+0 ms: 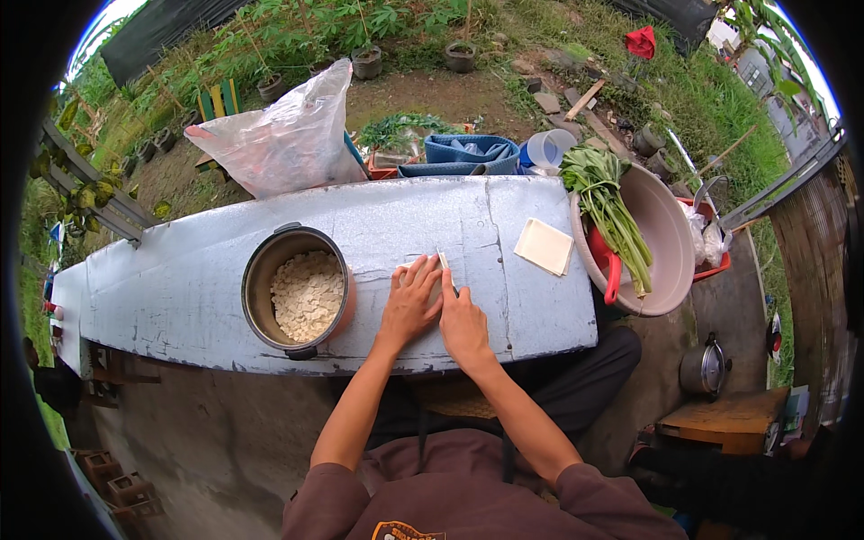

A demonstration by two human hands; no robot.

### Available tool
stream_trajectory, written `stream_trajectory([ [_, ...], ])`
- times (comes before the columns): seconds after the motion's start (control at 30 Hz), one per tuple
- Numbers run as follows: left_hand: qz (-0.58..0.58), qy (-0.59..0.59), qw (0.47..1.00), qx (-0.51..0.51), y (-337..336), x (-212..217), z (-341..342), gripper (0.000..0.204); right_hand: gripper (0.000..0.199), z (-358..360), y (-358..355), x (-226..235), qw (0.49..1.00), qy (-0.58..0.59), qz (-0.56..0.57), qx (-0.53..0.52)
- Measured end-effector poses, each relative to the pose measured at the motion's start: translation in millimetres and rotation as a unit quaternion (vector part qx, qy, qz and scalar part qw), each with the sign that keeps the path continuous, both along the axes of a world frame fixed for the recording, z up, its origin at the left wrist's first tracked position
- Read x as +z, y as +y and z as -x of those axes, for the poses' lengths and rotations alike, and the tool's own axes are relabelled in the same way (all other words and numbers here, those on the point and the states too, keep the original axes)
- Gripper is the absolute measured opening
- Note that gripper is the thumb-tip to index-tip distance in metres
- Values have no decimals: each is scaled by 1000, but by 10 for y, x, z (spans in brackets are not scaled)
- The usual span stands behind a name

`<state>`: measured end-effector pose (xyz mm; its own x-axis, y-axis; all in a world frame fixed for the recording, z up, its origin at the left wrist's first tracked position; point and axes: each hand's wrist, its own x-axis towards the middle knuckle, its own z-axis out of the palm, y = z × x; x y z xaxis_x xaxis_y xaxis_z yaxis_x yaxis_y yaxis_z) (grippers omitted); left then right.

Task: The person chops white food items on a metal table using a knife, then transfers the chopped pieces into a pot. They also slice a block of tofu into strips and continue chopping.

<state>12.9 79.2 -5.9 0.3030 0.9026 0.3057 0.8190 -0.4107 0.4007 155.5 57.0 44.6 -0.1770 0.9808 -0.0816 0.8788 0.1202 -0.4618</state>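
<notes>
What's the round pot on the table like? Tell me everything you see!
The pot is round and deep, dark grey inside and reddish on the outside, and looks like metal. It has two small black handles, one at its far edge and one at its near edge. It stands upright with no lid, partly filled with pale, flat pieces. It rests on the grey table, left of the left hand; neither hand touches it.
</notes>
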Motion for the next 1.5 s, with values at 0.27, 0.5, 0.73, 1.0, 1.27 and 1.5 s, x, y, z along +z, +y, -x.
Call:
stream_trajectory([
  [0.27,-15,30,999,3,-6,-45,12,67,68,80,91,-81,999,-40,-5,-5],
  [0.5,-22,30,999,16,-22,-66,16,60,71,42,12,-135,999,-52,-11,-5],
  [0.73,-14,24,999,26,-22,-77,-13,54,74,-40,-140,-144,995,-92,-38,11],
  [1.0,-30,23,999,30,-21,-66,-32,53,76,-98,-344,-162,991,-119,-54,8],
  [1.27,-17,20,999,34,-38,-24,-60,55,77,-192,-557,-202,991,-124,-53,2],
  [1.5,-26,37,998,38,-29,-63,-57,57,83,-262,-759,-157,993,-108,-38,0],
])
